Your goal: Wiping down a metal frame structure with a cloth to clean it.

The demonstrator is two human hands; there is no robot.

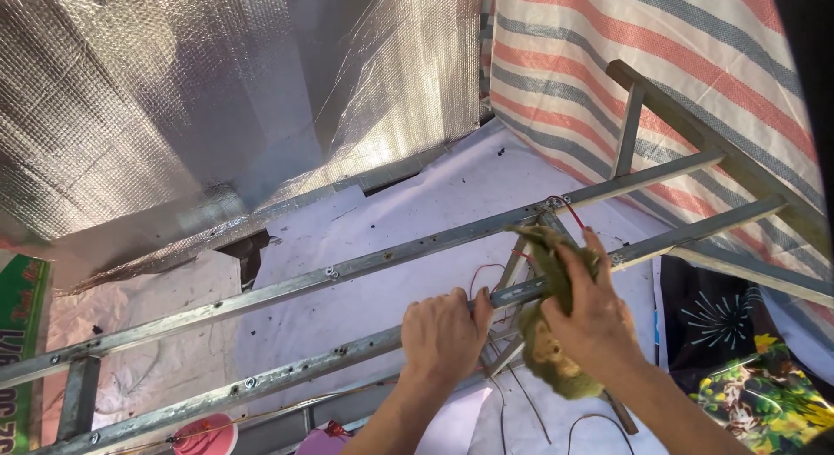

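On metal rail (287,374): L hand (443,333) gripping it, R hand (595,312) clutching rag (552,333)

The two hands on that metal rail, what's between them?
Head view: a short bare stretch of the metal rail runs between the left hand and the right hand, with thin red wire looping just behind it.

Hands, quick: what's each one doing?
Left hand: closed around the grey perforated metal rail.
Right hand: pressing an olive-green crumpled cloth rag onto it.
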